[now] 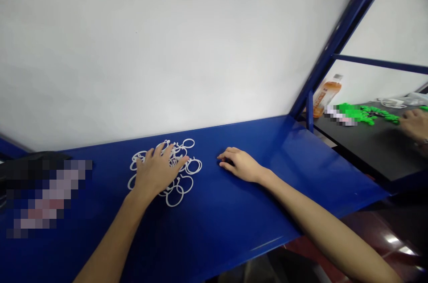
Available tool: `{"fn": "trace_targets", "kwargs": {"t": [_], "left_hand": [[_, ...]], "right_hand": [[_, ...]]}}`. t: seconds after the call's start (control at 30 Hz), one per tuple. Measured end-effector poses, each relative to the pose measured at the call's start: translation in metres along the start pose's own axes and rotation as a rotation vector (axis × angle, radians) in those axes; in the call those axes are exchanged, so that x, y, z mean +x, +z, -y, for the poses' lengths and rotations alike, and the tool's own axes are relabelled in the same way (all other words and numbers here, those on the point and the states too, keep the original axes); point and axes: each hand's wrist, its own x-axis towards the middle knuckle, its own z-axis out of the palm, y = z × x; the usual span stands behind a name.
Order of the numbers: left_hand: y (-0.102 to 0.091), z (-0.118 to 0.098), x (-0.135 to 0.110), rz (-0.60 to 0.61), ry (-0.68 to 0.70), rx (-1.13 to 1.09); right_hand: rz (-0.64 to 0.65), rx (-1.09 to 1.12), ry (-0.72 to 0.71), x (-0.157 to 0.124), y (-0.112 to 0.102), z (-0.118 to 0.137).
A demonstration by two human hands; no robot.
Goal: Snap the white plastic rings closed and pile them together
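Note:
A loose pile of white curtain rings, thin hoops with small eyelets, lies on the blue tabletop. Over the pile my left hand rests palm down with its fingers spread, covering part of the rings; it grips none that I can see. To the right of the pile, apart from it, my right hand lies on its side on the blue surface. Its fingers are loosely bent, a gap shows between thumb and forefinger, and nothing is in it.
A black item and a blurred-out patch are at the left. Behind the table stands a white wall; a blue metal post slants up at right. Beyond it, another person's hand is near green pieces and an orange-drink bottle.

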Motion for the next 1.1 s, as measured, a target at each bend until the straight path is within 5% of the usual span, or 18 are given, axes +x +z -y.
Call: {"fn": "trace_targets", "kwargs": {"t": [0.2,0.6,0.77,0.93,1.1], "left_hand": [[0.019,-0.008,0.0,0.04,-0.006,0.001],[0.006,-0.002,0.004,-0.311,0.075,-0.026],[0.008,-0.01,0.0,-0.199,0.324,-0.114],[0.022,-0.022,-0.003,-0.2,0.254,-0.006],[0.016,-0.021,0.015,-0.192,0.248,-0.025]], "right_hand": [[0.012,-0.011,0.011,-0.001,-0.002,0.001],[0.019,-0.012,0.016,-0.001,-0.001,0.0],[0.026,-0.019,0.013,-0.001,-0.002,0.0],[0.023,-0.004,0.005,0.001,-0.002,0.001],[0.027,0.005,0.012,0.001,-0.002,0.001]]}}
